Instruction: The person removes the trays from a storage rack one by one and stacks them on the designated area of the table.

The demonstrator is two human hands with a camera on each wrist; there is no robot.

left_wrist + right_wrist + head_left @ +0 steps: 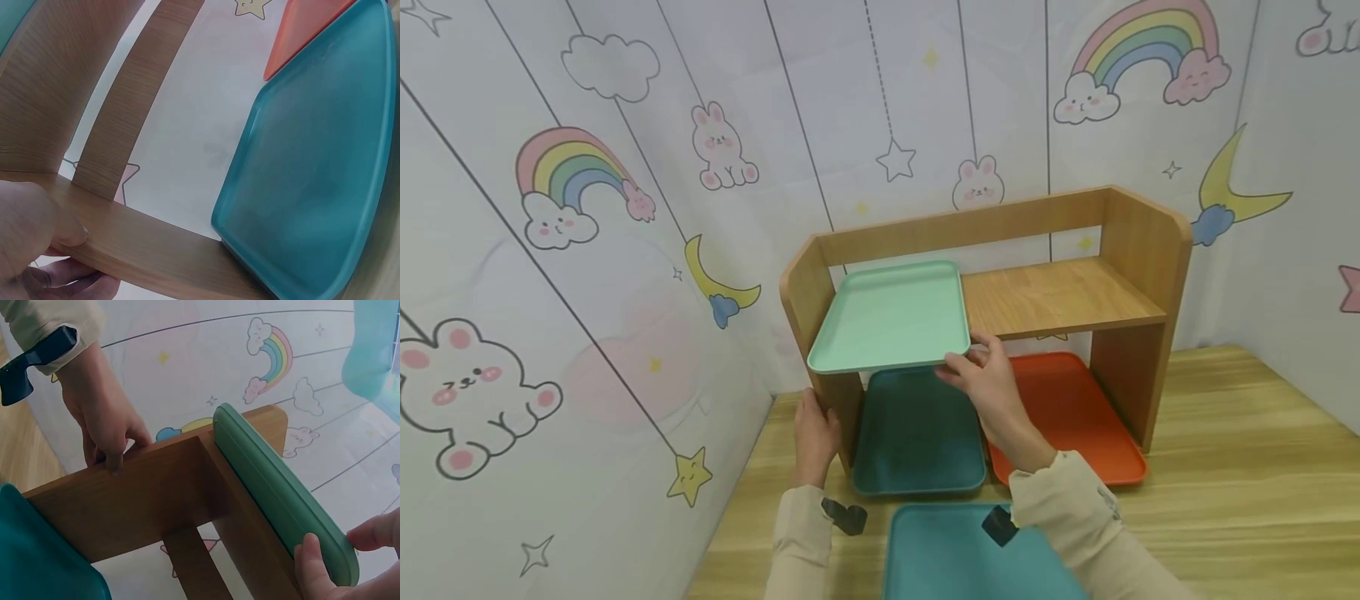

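Observation:
A mint green tray (891, 317) lies on the left part of the upper shelf of a wooden desk rack (1052, 296). My right hand (996, 400) pinches the tray's front right corner, thumb and fingers on its rim in the right wrist view. At the rack's left side panel is my left hand (816, 433); in the left wrist view its thumb and fingers grip the panel's front edge (150, 250). Below the shelf, a dark teal tray (917, 433) sits at the left and a red tray (1063, 417) at the right.
A blue tray (970, 550) lies on the wood-grain table (1232, 492) in front of the rack, partly under my right sleeve. A wall covering (865, 100) with printed rabbits and rainbows stands behind and to the left.

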